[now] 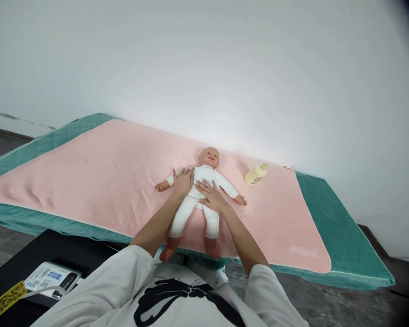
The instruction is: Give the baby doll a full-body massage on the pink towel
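A baby doll (206,175) in a white suit lies on its back on a pink mat (122,168), its head toward the wall and its feet at the near edge. My left hand (183,180) rests flat at the doll's side and chest, near the shoulder on the left, fingers spread. Across the doll's belly lies my right hand (211,195), its fingers apart. Neither hand grips anything. A cream pump bottle (256,174) lies on its side on the mat, to the right of the doll.
The mat covers a green padded surface (341,236) against a white wall (197,68). At the lower left, a white device (51,279) with a cable sits on a black surface (75,252), beside a yellow patterned tag (6,301).
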Demonstrator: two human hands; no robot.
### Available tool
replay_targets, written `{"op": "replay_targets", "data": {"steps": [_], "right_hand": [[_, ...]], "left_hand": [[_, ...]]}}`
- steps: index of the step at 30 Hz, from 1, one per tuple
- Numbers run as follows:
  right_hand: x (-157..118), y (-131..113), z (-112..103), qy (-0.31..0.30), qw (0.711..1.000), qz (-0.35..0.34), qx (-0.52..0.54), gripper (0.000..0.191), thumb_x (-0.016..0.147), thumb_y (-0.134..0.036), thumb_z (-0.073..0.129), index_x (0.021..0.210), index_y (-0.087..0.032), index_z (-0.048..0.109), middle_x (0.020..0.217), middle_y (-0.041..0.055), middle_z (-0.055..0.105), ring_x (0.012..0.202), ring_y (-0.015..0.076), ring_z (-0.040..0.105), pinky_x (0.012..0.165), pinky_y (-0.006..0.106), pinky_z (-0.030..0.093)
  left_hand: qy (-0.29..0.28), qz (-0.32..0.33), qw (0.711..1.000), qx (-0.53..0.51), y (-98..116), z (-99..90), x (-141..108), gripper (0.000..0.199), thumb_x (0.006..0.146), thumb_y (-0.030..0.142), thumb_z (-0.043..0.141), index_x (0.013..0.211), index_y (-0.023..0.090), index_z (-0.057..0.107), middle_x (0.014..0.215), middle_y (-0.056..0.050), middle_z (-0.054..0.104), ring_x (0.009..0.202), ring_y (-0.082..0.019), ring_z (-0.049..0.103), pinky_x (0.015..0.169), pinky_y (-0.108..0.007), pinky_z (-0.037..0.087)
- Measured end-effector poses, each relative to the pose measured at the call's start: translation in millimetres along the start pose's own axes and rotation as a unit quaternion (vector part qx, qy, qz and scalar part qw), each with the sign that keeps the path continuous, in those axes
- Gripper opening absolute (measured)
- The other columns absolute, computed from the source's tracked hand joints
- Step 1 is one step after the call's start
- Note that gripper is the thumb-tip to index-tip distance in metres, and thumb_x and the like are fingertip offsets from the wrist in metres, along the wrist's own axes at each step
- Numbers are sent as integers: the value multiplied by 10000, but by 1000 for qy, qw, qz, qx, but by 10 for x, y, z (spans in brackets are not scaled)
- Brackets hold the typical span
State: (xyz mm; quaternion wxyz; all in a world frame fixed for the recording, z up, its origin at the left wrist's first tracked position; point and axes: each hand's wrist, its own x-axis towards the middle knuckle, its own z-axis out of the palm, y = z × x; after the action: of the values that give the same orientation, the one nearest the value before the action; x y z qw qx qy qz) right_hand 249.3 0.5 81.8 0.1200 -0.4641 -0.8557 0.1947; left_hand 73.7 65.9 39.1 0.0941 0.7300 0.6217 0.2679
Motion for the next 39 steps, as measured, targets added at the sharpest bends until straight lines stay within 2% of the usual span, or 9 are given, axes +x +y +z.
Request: {"op": "replay_targets", "data": {"steps": [4,10,15,22,27,31,33,37,39], "right_hand": [[92,70,7,7,999,-17,-38,639,972,-506,378,1525,-226,223,1594,39,196,1499,235,103,1209,515,-27],[210,166,50,36,994,81,-67,644,988,-515,261,1535,-185,178,1607,45,145,1507,224,49,1192,538,-42],[272,252,159,60,980,173,-80,724,971,-577,193,1543,-144,93,1613,84,88,1506,229,68,1178,562,-52],[259,267,237,104,952,274,-91,831,943,-650,153,1521,-53,177,1589,164,163,1495,308,97,1135,619,-116],[210,262,245,114,937,313,-102,845,941,-652,115,1504,-34,238,1568,177,240,1488,358,82,1108,652,-141],[190,278,259,115,936,319,-98,825,945,-648,124,1509,-56,233,1568,173,242,1487,350,99,1108,658,-132],[184,286,260,113,936,319,-93,811,949,-642,129,1512,-67,228,1570,170,236,1488,339,110,1111,656,-127],[170,292,248,110,940,313,-79,759,969,-600,170,1513,-74,223,1573,159,231,1487,331,132,1112,658,-122],[161,298,244,112,942,309,-71,725,981,-564,188,1515,-74,216,1573,157,230,1484,332,148,1114,661,-112]], "left_hand": [[-2,-2,1000,0,17,-19,-7,496,977,315,243,1395,240,500,1372,-82,577,1349,-285,429,1164,-598,-10],[-4,-5,1000,4,41,-42,-9,485,979,307,253,1392,250,501,1373,-72,578,1349,-286,427,1162,-605,-8],[-7,-6,1000,29,35,-24,-9,484,990,340,249,1402,253,487,1388,-63,565,1357,-268,418,1170,-597,-5],[3,-5,999,46,24,24,-12,470,995,341,261,1397,268,492,1377,-56,575,1353,-259,425,1172,-605,11],[14,35,998,58,-25,53,-21,465,991,331,290,1399,248,497,1363,-86,583,1329,-291,450,1160,-633,59],[45,95,993,58,-86,13,-30,468,979,291,330,1418,227,478,1425,-97,524,1323,-303,463,1154,-580,202],[58,166,984,37,-113,-32,-30,463,974,276,346,1405,198,494,1435,-100,512,1336,-290,455,1145,-525,272],[7,382,924,-25,-130,-142,-35,410,968,258,370,1313,182,578,1344,-77,601,1300,-230,508,1118,-450,363],[-26,451,891,-45,-109,-196,-50,386,961,251,388,1270,179,608,1277,-71,648,1256,-212,551,1100,-427,394]]}}
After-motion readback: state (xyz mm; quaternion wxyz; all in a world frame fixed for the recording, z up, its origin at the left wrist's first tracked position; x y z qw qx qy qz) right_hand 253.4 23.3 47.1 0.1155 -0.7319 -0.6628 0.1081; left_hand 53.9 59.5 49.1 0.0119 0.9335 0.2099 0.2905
